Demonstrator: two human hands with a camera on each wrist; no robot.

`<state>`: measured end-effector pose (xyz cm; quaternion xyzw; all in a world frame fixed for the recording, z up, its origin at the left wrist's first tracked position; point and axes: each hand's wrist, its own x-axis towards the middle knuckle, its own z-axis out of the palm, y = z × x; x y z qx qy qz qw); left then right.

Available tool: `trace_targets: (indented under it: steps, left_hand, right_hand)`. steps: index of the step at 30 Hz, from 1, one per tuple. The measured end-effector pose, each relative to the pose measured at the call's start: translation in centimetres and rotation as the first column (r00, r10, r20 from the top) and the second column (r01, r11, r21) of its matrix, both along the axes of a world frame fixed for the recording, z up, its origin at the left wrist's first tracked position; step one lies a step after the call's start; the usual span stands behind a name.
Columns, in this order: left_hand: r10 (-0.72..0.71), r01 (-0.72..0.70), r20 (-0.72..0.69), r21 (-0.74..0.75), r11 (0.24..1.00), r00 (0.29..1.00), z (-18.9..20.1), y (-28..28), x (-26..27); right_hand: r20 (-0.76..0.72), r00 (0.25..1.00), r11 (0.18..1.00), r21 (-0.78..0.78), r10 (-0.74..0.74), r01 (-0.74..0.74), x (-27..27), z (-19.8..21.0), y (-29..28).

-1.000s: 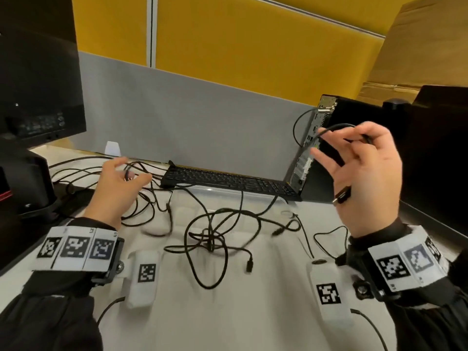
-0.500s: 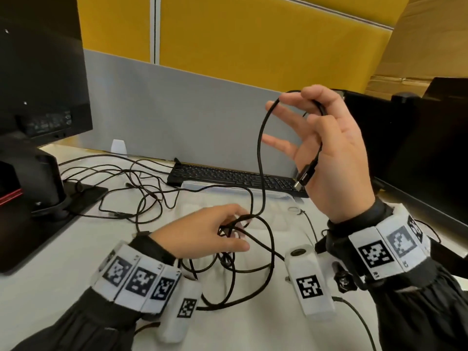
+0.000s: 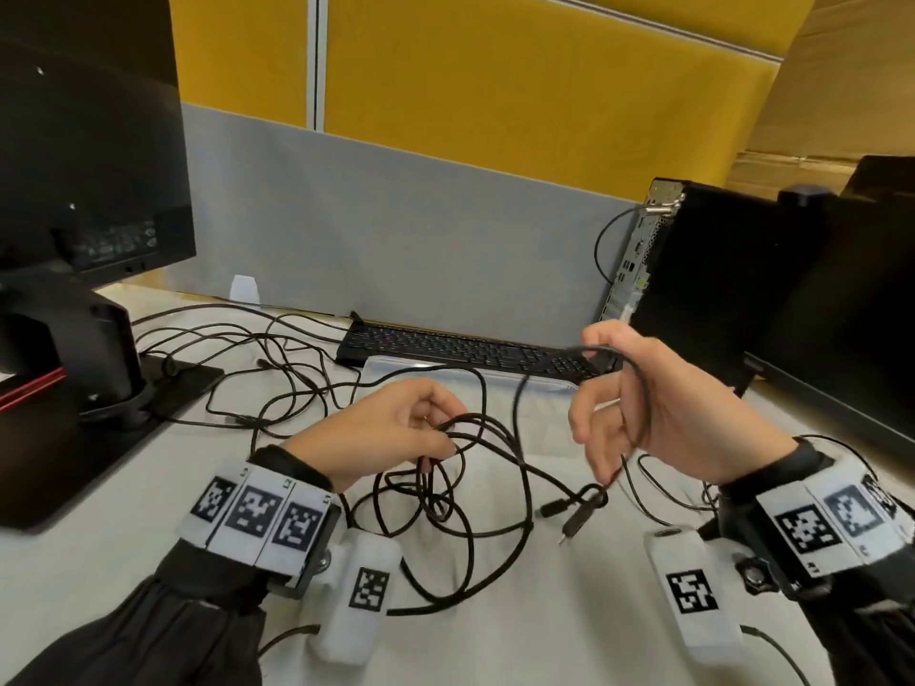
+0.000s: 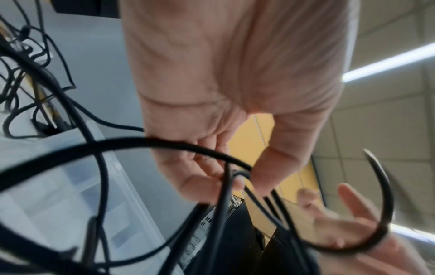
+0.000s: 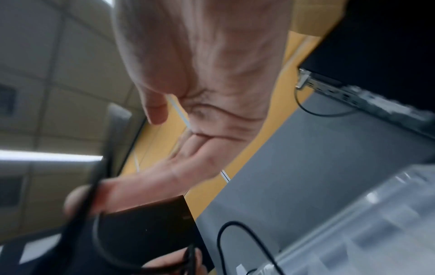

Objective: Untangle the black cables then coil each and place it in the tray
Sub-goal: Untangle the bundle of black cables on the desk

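Loose loops of tangled black cables (image 3: 448,507) lie on the white desk in front of me. My left hand (image 3: 445,433) pinches a few strands of the tangle between thumb and fingertips (image 4: 202,188) and holds them a little above the desk. To the right, my right hand (image 3: 589,383) is raised, fingers curled. One black cable (image 3: 639,388) passes under its top finger and runs down over the hand. Two cable plugs (image 3: 569,512) lie below it. The clear plastic tray (image 3: 396,364) sits just beyond the hands, before the keyboard.
A black monitor (image 3: 84,141) on its stand (image 3: 84,349) fills the left. More thin cables (image 3: 223,349) trail beside it. A black keyboard (image 3: 470,350) lies against the grey partition. At the right are a black computer case (image 3: 718,289) and a second screen (image 3: 866,329).
My left hand came from the back-left cables to the tangle and now lifts some strands. My right hand rose with its cable, then dropped lower toward the left hand.
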<state>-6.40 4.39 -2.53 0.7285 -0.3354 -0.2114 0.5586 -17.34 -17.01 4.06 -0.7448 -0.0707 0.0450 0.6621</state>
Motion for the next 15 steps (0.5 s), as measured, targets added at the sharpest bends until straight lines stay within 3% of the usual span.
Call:
trace_targets:
  steps: [2,4,6,8,15]
  left_hand:
    - [-0.026,0.015,-0.1,-0.104,0.994,0.995,0.3,0.0,-0.1]
    - [-0.036,0.002,-0.167,-0.197,0.98,0.985,0.3,-0.2,-0.3]
    - [-0.023,-0.011,-0.143,-0.228,0.974,0.99,0.3,-0.3,-0.6]
    - [-0.013,-0.013,-0.104,-0.249,0.968,0.995,0.2,-0.4,-0.7]
    - [0.196,-0.222,-0.105,-0.388,0.895,0.975,0.5,0.0,0.1]
  right_hand:
    - [-0.053,0.997,0.998,-0.035,-0.05,0.048,0.3,-0.5,0.0]
    - [-0.046,0.993,0.97,-0.223,-0.107,0.094,0.9,-1.4,0.9]
    - [0.012,0.996,0.872,-0.482,-0.086,0.081,1.6,-2.5,2.0]
    - [0.095,0.995,0.789,-0.61,-0.022,0.076,2.3,-3.5,2.9]
    - [0.276,0.944,0.852,-0.436,-0.182,0.292,2.5,-4.3,1.8]
